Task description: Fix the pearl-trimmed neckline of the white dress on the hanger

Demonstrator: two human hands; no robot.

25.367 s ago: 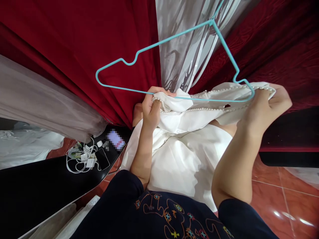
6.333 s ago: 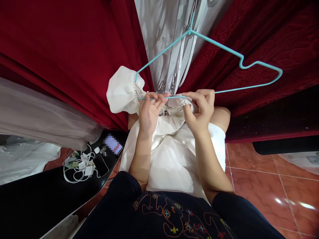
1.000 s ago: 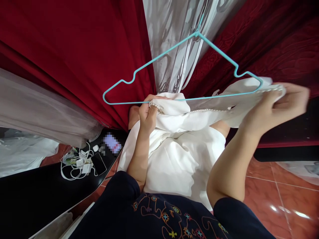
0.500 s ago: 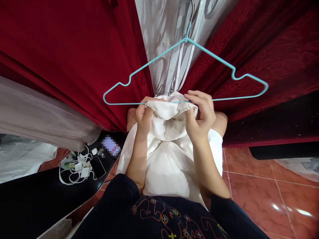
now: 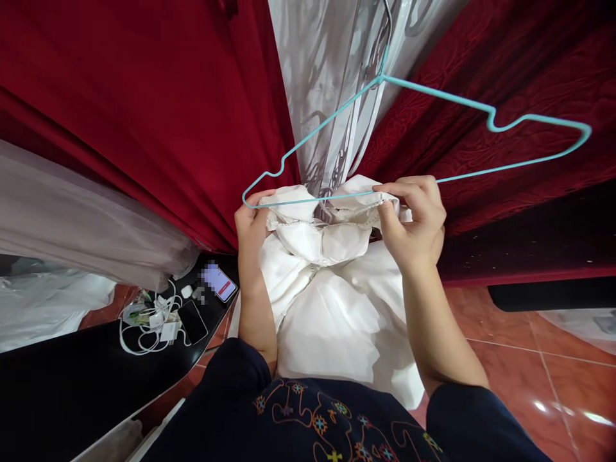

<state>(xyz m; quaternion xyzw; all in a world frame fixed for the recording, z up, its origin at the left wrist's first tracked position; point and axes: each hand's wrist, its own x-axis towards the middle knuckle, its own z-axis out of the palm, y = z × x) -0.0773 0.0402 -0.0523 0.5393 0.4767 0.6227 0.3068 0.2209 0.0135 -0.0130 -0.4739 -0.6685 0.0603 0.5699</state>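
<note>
A white garment (image 5: 332, 314) with a beaded upper edge lies over my lap. My left hand (image 5: 250, 221) pinches its upper left edge, beside the lower left corner of a turquoise hanger (image 5: 433, 91). On the right, my right hand (image 5: 416, 218) grips the opposite edge between thumb and fingers, with the hanger's lower bar passing at the fingers. The bar crosses in front of the garment's top. Above, the hanger's hook is up against the whitish hanging material. The garment's upper edge is spread between both hands.
Red fabric (image 5: 158, 102) hangs on both sides of a whitish sheet (image 5: 317, 70). At the left, a black surface (image 5: 62, 378) holds a lit phone (image 5: 220, 282), a dark phone (image 5: 193, 322) and white cables (image 5: 139, 350). Red floor tiles (image 5: 510, 372) show at the right.
My hands have moved apart, spreading the garment's top wider. The hanger has shifted right and tilted, its right end now higher. The garment's lower part has shifted over my lap.
</note>
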